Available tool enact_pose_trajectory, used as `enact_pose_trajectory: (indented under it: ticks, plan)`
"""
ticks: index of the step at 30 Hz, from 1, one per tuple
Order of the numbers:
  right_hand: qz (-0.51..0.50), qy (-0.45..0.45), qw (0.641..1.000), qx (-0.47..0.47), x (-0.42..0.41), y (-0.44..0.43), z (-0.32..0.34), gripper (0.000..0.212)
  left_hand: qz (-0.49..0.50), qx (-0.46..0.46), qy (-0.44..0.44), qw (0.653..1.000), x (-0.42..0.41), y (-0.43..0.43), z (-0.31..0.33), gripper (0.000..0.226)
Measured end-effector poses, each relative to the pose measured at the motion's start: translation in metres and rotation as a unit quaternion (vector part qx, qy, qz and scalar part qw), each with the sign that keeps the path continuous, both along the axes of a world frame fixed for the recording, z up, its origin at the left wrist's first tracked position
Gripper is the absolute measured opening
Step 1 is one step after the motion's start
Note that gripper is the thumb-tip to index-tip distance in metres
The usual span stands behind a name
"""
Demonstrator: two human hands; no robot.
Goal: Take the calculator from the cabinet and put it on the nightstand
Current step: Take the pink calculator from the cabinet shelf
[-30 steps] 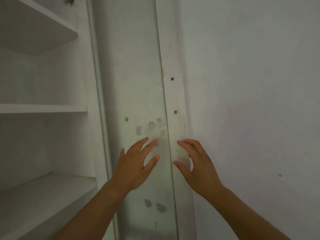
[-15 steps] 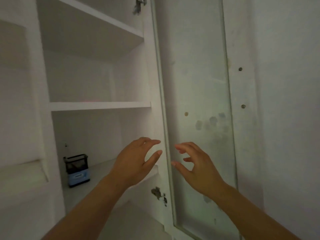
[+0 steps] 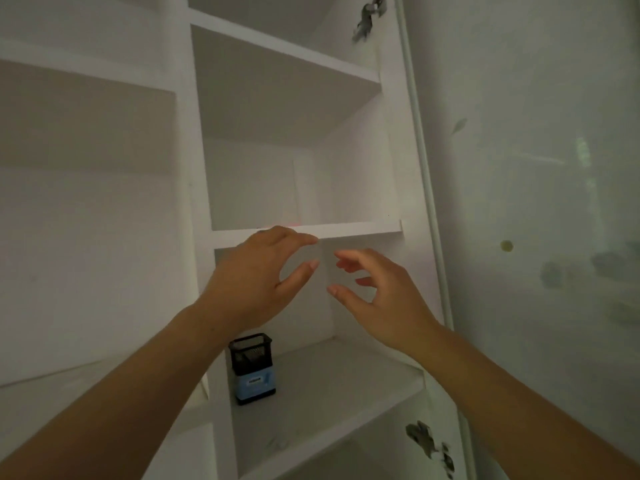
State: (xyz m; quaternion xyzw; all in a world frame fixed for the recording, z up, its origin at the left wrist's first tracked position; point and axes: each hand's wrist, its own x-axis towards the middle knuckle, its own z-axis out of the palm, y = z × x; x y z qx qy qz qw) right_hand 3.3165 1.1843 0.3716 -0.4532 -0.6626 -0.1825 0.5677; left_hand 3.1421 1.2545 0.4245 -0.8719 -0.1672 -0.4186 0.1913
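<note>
White cabinet shelf (image 3: pixel 332 393) holds black-mesh, blue-fronted box (image 3: pixel 255 370); left hand (image 3: pixel 252 275) and right hand (image 3: pixel 388 303) empty, fingers (image 3: pixel 300 239) loosely spread.

No legible text. A black mesh holder (image 3: pixel 250 349) on a lower shelf (image 3: pixel 339 386) of the cabinet (image 3: pixel 360 174) carries a blue label (image 3: pixel 255 385) with a dark printed strip. The lettering is too blurred to read.

L grip (image 3: pixel 256 275) & R grip (image 3: pixel 384 299) both raised side by side, fingers loosely curled, holding nothing
</note>
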Motion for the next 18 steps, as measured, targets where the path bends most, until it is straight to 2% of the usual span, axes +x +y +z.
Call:
enact_pose_trajectory:
  ticks: [10,18]
  plan:
    - [0.043,-0.039,0.996,0.066,0.007,0.059,0.061,0.041,0.1,0.045,-0.033,0.993,-0.017,0.023,0.033,0.046]
    - [0.045,-0.112,0.993,0.008,0.018,0.101,0.096,0.041,0.178,0.048,-0.038,0.982,-0.005,0.034,0.041,0.044]
